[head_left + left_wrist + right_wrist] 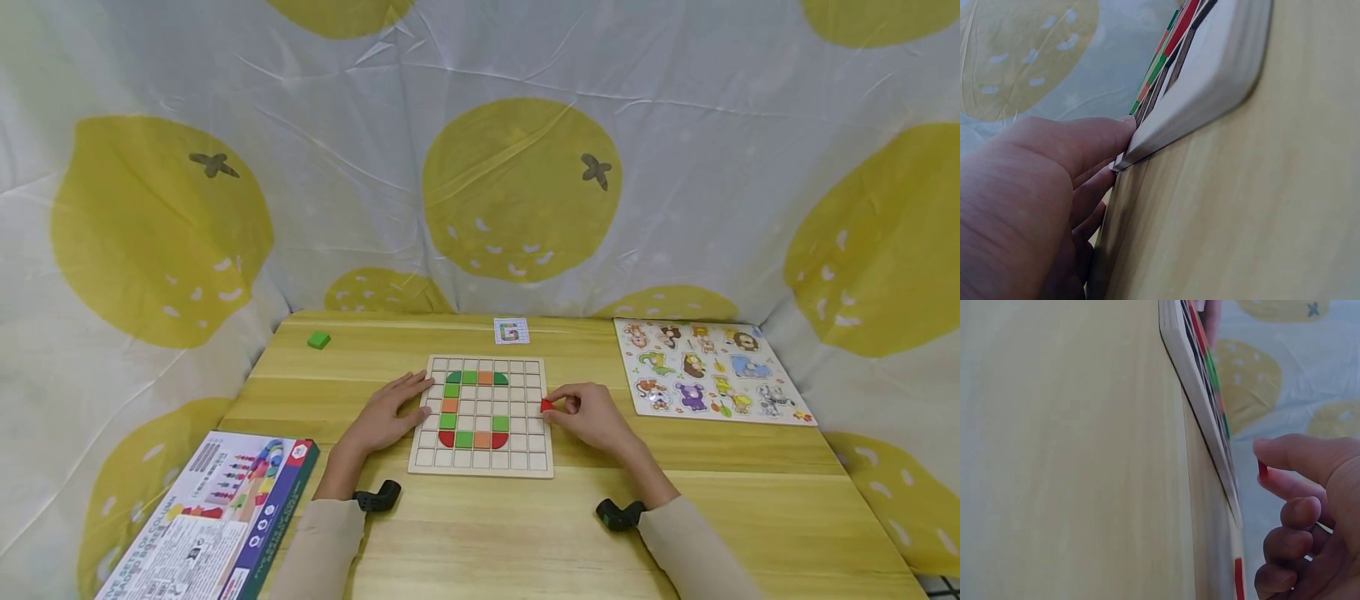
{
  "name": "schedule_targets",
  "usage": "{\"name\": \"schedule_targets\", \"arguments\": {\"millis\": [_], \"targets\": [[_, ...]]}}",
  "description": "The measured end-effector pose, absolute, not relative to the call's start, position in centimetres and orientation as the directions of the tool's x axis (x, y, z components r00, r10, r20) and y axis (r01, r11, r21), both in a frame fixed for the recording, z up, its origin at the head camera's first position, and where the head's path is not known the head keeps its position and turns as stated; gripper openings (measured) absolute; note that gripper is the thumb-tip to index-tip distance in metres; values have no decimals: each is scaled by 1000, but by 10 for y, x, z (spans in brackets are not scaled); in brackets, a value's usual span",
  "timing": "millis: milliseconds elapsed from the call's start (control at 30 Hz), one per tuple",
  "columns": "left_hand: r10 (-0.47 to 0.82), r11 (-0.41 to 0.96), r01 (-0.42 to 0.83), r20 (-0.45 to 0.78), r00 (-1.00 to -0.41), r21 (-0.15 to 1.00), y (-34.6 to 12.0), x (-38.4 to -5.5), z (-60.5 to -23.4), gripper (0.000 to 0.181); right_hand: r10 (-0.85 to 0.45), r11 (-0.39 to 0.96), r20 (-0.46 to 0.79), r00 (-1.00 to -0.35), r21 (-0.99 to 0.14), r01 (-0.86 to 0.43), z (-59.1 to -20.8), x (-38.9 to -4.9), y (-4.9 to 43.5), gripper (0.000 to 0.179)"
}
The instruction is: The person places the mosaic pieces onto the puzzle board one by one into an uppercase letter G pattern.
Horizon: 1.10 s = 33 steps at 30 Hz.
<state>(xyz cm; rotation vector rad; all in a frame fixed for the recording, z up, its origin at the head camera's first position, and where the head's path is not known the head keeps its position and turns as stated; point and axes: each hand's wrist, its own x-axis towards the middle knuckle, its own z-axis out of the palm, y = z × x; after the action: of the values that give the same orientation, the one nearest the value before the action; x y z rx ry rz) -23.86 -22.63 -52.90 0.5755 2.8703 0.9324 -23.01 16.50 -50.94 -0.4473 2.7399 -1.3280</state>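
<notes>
A wooden grid board (pixel 528 461) lies mid-table, with green and orange square tiles and dark green and red rounded corner tiles set in an incomplete ring. My left hand (pixel 384 414) rests at its left edge, fingers fairly straight. The left wrist view shows the thumb (pixel 1107 134) on the board's rim. Just off the right edge, my right hand (pixel 592 414) pinches a small red tile (pixel 546 406) between thumb and forefinger. In the right wrist view that red tile (pixel 1262 469) is held above the board's level, its other fingers curled; its full outline is hidden.
A small pattern card (pixel 512 331) lies behind the board. One green block (pixel 318 340) sits at the back left. An animal puzzle board (pixel 712 371) occupies the back right, and a toy box (pixel 217 517) the front left. A lemon-print curtain (pixel 360 167) surrounds the table.
</notes>
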Motion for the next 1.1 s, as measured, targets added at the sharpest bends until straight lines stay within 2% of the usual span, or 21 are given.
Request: {"name": "schedule_targets", "arguments": {"millis": [467, 667, 1100], "targets": [[369, 739, 332, 60, -928, 587, -227, -238, -529, 59, -327, 550, 50, -944, -802, -233, -512, -237, 117, 16], [369, 738, 327, 52, -928, 590, -227, -238, -530, 59, -334, 560, 35, -942, -796, -228, -514, -239, 104, 20], [375, 741, 339, 62, -925, 580, -227, -237, -529, 59, -329, 630, 31, -944, -737, -245, -518, -242, 92, 19]]}}
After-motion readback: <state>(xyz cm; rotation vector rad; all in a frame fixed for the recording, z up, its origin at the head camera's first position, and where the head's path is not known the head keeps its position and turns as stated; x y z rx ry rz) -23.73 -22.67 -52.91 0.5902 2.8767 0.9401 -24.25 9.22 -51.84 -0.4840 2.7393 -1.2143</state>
